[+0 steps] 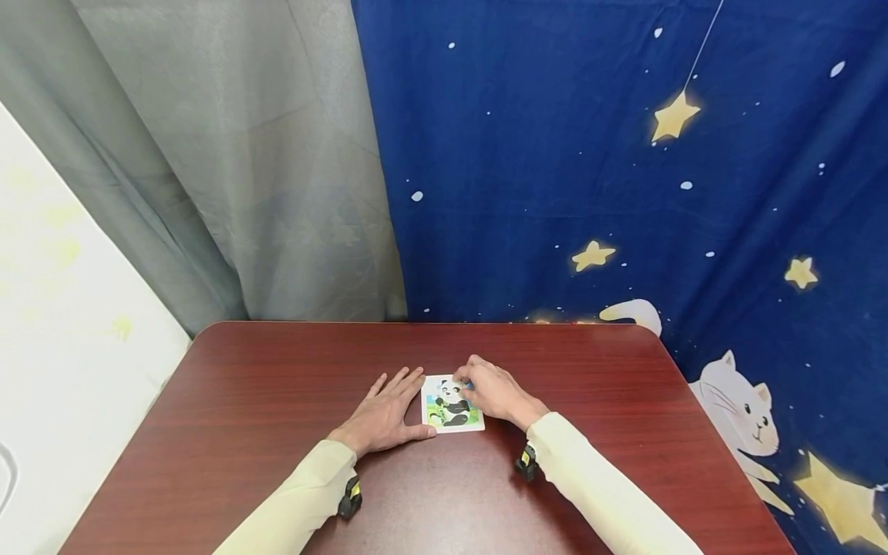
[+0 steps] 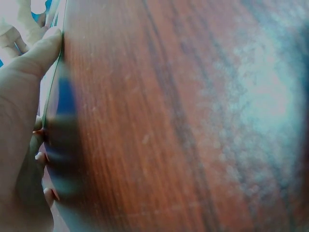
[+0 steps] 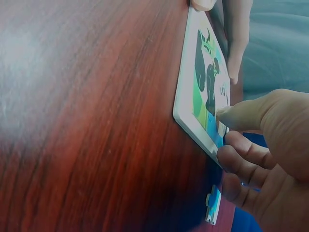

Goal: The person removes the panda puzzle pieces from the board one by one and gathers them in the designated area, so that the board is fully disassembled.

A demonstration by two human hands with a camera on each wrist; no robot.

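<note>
A panda jigsaw puzzle [image 1: 454, 416] in a white-bordered tray lies flat on the table between both hands. My left hand [image 1: 385, 412] rests spread along its left side, thumb at the near left corner and fingertips by the far left corner. Over the far right part of the picture, my right hand [image 1: 496, 393] has its thumb and fingers bent together, pinching a puzzle piece mostly hidden by the fingertips. In the right wrist view, the right thumb [image 3: 239, 116] is at the picture's blue area. A loose puzzle piece [image 3: 212, 205] lies on the table under the right fingers.
The dark red wooden table [image 1: 277, 385] has rounded far corners. Behind it hang a grey curtain [image 1: 277, 154] and a blue curtain [image 1: 520, 154] with stars. Each wrist wears a black strapped device, the left one [image 1: 350, 497] and the right one [image 1: 527, 462].
</note>
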